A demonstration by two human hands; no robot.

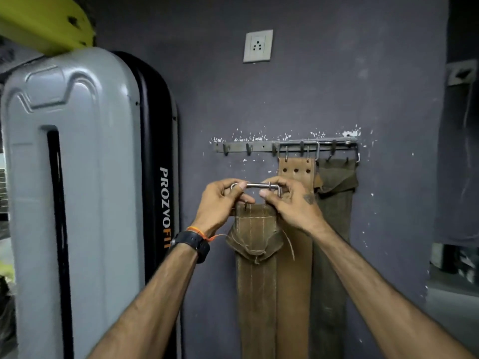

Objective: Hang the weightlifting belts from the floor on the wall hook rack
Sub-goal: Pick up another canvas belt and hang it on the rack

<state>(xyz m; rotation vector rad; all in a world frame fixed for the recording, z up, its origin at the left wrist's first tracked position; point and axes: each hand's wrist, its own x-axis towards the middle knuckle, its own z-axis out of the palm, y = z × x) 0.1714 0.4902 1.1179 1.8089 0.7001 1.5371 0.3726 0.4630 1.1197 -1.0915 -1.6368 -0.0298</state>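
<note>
A metal hook rack [259, 147] is fixed to the dark wall, with free hooks at its left end. Two belts hang from its right half: a tan leather belt [296, 169] by its buckle and an olive belt [334, 203] beside it. A third brown stitched belt [255, 281] hangs down below the rack, held up by its steel buckle [255, 185]. My left hand [220, 203] grips the buckle's left end and my right hand [290, 203] grips its right end, below and left of the tan belt's buckle.
A grey and black gym machine shroud [85, 190] stands close on the left, with a yellow-green frame [44, 22] above it. A wall socket [258, 45] sits above the rack. A dark opening and ledge [458, 255] lie at the right edge.
</note>
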